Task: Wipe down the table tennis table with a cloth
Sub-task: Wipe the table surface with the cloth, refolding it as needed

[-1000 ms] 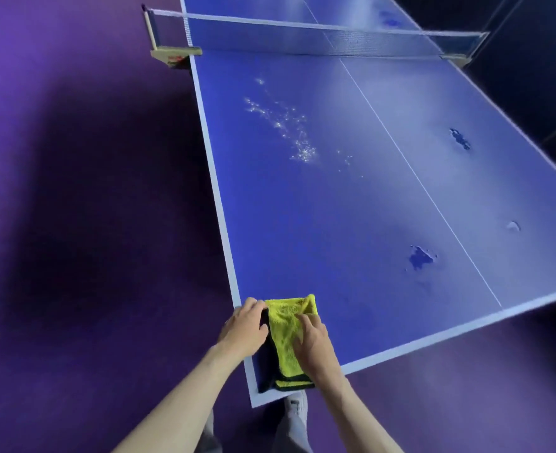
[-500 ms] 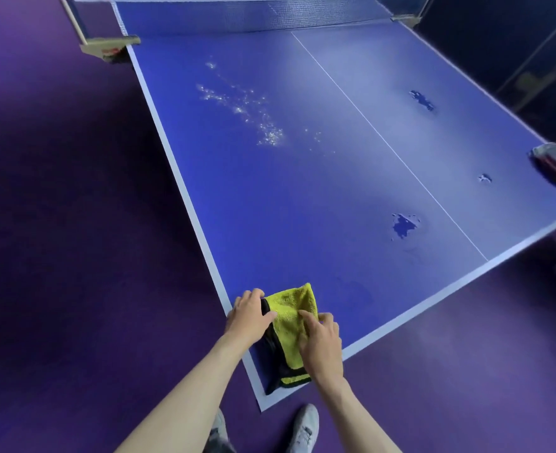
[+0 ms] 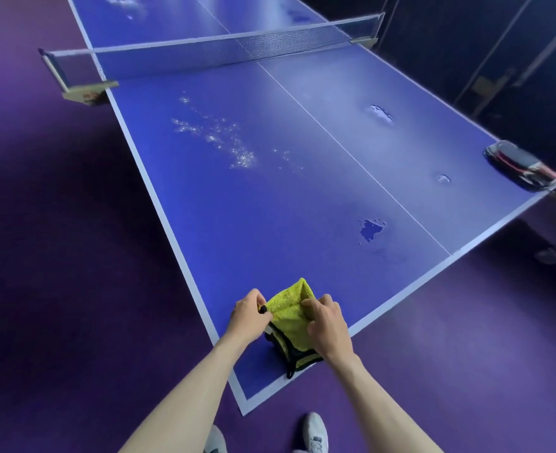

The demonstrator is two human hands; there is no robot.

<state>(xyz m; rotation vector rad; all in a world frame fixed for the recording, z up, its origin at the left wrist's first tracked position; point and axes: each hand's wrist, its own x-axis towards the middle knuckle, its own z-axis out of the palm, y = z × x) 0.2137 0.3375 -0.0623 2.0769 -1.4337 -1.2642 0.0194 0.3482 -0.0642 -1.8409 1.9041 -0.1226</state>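
Head view, looking down, shows me a blue table tennis table point(image 3: 270, 204) running from the lower centre of the frame up to the top, edged in white with a white centre line down its length. My left hand point(image 3: 249, 317) and right hand point(image 3: 327, 325) are both clamped on a yellow cloth point(image 3: 289, 317) with dark trim, at the near corner of the table in the lower centre. The hands sit just beside each other with the cloth bunched and lifted between them; its lower part rests on the tabletop near the corner.

Across the upper part of the frame a net point(image 3: 221, 52) spans the table, held by a clamp post point(image 3: 87, 91) at the left edge. Left of centre I see a scatter of pale droplets or specks point(image 3: 218, 138) on the surface. Right of the centre line lie three separate patches: a whitish one point(image 3: 381, 113) higher up, a small one point(image 3: 444, 178) lower right, and a darker blue blotch point(image 3: 372, 230) nearest the end line.

At the right edge of the frame a paddle set point(image 3: 518, 165) lies on the table's far corner; I cannot make out its details. Purple floor point(image 3: 57, 256) surrounds the table, with dark wall panels point(image 3: 466, 44) in the upper right. Two light shoes point(image 3: 316, 431) show at the bottom edge.
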